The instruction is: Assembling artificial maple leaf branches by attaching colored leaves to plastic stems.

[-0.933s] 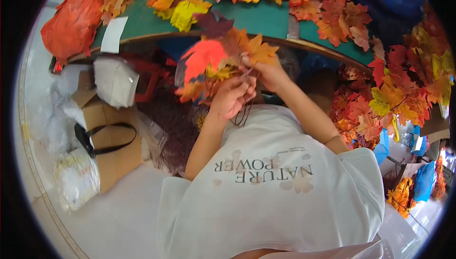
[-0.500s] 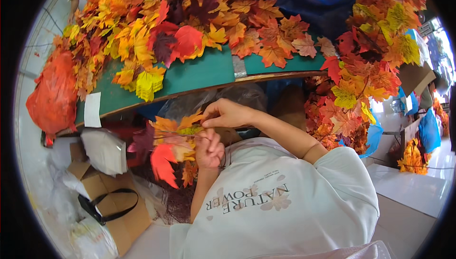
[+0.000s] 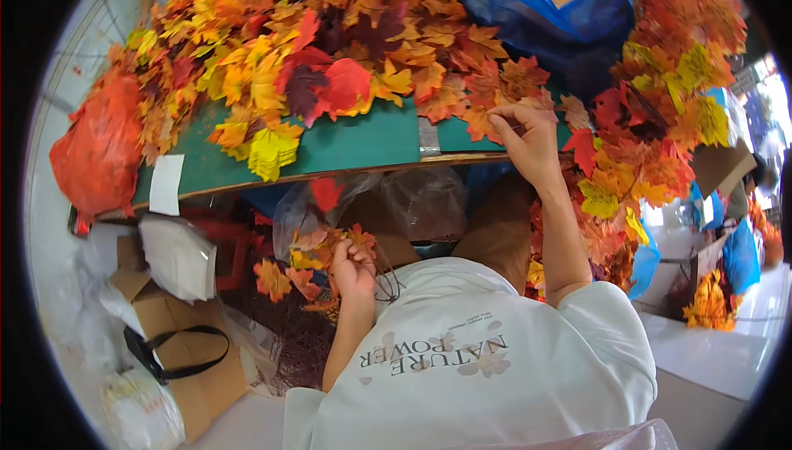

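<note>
My left hand (image 3: 353, 268) is closed around the stem of an artificial maple leaf spray (image 3: 304, 259), held below the table edge in front of my shirt. Orange and yellow leaves fan out around the fist, and a red leaf (image 3: 327, 194) stands above them. Thin dark strands hang beside the wrist. Over the table's front edge my right hand (image 3: 528, 141) reaches into the leaves, thumb and fingertips drawn together at an orange maple leaf (image 3: 480, 122). The exact contact there is hard to make out.
Loose artificial leaves (image 3: 355, 4) heap over the green table (image 3: 355, 141). A blue plastic bag (image 3: 536, 29) holds more leaves at the back. An orange bag (image 3: 95, 149) sits far left. Below left are a cardboard box (image 3: 198, 392) and dark stems (image 3: 309, 351). Leaves hang down the right side.
My right hand has left the spray and moved up and right to the leaves on the table. My left hand keeps the spray, which has turned and sits slightly lower.
</note>
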`<action>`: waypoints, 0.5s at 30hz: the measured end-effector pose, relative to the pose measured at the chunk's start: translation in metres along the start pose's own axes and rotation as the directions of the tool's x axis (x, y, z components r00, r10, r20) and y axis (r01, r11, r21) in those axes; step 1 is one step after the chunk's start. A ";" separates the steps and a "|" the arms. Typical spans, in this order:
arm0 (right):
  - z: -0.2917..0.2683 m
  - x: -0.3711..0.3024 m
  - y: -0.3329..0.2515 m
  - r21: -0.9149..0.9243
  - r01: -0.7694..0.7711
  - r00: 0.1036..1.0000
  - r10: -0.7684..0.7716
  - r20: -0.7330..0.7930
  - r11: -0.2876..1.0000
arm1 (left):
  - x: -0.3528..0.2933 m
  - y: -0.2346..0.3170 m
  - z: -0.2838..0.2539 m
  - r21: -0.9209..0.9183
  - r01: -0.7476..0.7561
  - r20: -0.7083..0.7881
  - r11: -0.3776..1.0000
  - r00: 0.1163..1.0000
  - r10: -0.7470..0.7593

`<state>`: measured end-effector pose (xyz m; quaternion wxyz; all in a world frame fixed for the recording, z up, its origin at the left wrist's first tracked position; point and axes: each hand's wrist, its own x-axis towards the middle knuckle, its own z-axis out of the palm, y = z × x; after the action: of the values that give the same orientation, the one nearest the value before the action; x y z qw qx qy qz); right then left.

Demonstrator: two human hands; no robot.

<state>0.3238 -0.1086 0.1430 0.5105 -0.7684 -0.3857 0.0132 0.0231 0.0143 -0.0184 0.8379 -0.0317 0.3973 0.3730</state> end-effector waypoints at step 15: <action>0.111 0.048 -0.078 0.009 0.383 0.837 -0.351 0.419 0.924 | -0.033 0.025 0.004 -0.170 0.110 0.218 0.979 0.973 -0.071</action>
<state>0.2666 0.0202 0.1694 0.3812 -0.6783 -0.6250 0.0625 -0.0040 0.0142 0.0138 0.8850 -0.0863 0.2689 0.3701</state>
